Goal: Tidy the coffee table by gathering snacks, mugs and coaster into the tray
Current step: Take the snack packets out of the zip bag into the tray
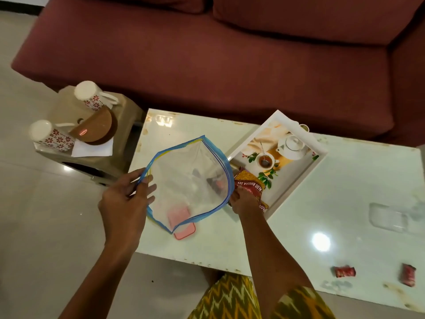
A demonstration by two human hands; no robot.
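Fingers (pixel 147 188) of the left hand (pixel 124 203) pinch the bag (pixel 190 180) rim, holding its mouth wide. Right hand (pixel 245 200) curls at the opposite rim; what it grips I cannot tell. Packet (pixel 249 183) lies in the tray's (pixel 299 185) near corner, touching the right hand, its long axis along the tray's edge.

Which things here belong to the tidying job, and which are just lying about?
Job: tray, snack packet, zip bag in left hand, far mug, near mug, coaster, red sweet, second red sweet.
Lying about: pink lid, white paper, stool, sofa.
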